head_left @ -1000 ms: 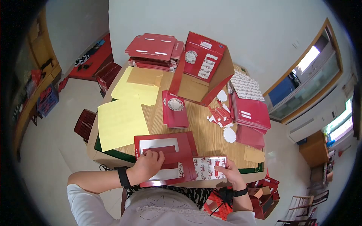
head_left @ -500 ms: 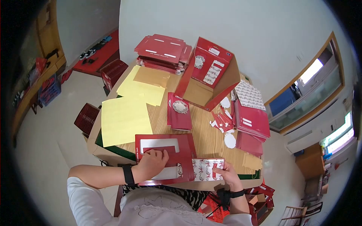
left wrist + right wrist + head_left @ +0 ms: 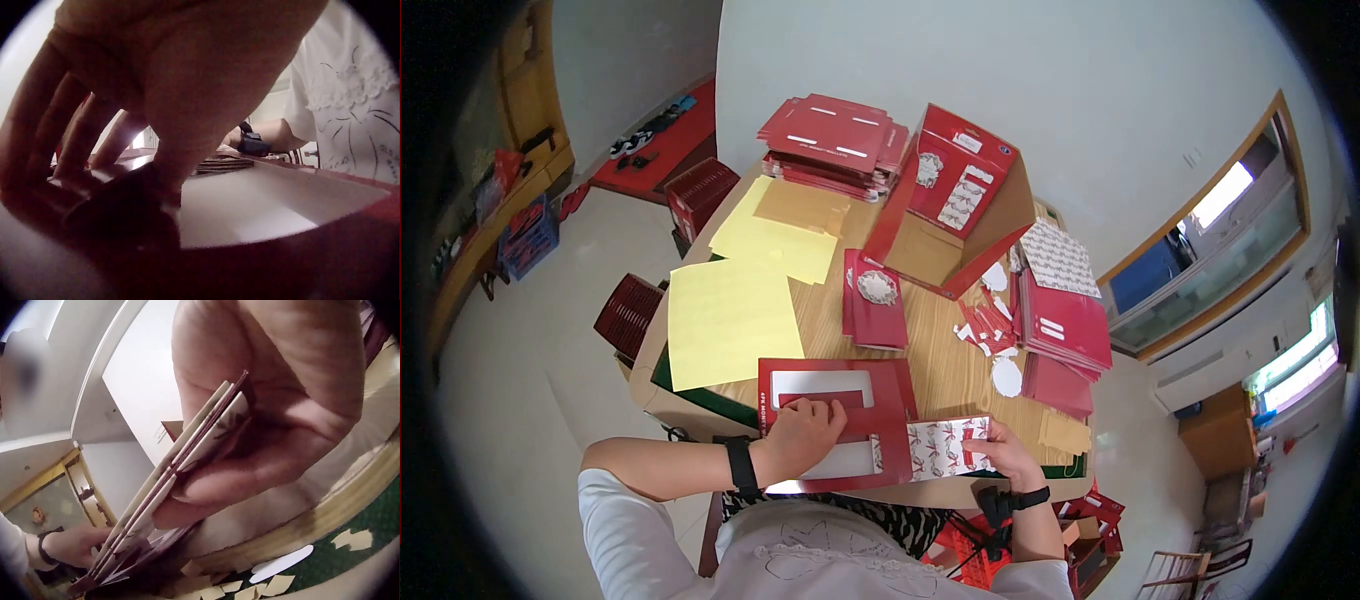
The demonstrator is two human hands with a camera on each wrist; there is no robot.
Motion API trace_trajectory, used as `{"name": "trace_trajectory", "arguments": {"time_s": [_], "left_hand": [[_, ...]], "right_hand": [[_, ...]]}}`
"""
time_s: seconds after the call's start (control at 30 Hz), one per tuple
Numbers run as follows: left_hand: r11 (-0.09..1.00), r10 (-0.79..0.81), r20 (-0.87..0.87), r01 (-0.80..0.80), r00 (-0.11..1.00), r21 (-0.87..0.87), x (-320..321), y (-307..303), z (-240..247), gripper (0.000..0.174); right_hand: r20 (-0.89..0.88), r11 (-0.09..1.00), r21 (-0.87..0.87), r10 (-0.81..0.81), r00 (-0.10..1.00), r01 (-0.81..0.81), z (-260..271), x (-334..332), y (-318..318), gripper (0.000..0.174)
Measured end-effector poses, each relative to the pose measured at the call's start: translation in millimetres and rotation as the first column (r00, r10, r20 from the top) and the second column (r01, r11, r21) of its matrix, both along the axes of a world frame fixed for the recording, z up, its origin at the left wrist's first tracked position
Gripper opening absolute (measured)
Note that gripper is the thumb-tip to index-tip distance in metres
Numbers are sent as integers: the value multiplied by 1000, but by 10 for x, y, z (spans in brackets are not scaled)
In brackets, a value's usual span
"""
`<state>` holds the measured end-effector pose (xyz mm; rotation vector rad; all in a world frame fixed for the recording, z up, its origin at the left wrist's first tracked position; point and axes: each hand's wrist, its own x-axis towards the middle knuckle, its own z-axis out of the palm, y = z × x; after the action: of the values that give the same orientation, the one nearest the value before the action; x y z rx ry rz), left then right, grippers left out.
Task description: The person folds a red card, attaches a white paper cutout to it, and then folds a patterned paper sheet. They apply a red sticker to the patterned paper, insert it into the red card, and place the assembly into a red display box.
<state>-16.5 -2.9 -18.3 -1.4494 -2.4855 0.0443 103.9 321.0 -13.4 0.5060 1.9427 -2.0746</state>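
Observation:
A flat red printed card sleeve [image 3: 892, 400] with white window areas lies at the near table edge. My left hand [image 3: 803, 437] presses on it, fingertips near the upper window. In the left wrist view, the fingers [image 3: 81, 137] reach down onto the red card. White bow-patterned cards [image 3: 935, 447] stick out of the sleeve's right side, and a strip of the pattern shows through its lower window. My right hand [image 3: 1007, 455] pinches their outer end. The right wrist view shows the cards [image 3: 169, 475] edge-on as a thin layered stack between thumb and fingers.
Beyond the sleeve lie red folded cards [image 3: 882, 320] with a round label. Yellow sheets [image 3: 730, 330] spread at left. An open red display box [image 3: 925, 245] stands behind, beside a stack of red sleeves [image 3: 830, 135]. Red cards [image 3: 1060, 320] and paper scraps [image 3: 990, 325] sit at right.
My right hand has shifted slightly up and away from my body, still pinching the patterned cards. The left hand stays on the sleeve. The head view has tilted a little.

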Motion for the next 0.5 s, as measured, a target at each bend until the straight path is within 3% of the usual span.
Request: {"name": "trace_trajectory", "arguments": {"time_s": [0.27, 0.47, 0.5], "left_hand": [[1000, 7, -20, -7, 1000, 8, 2, 14, -30, 35], [1000, 11, 8, -11, 1000, -4, 12, 41, -110, 35], [1000, 13, 2, -13, 1000, -1, 7, 43, -119, 35]], "right_hand": [[1, 999, -43, 17, 1000, -17, 9, -34, 11, 25], [57, 972, 235, 10, 998, -23, -3, -60, -59, 25], [37, 977, 211, 17, 999, -24, -12, -59, -44, 25]]}}
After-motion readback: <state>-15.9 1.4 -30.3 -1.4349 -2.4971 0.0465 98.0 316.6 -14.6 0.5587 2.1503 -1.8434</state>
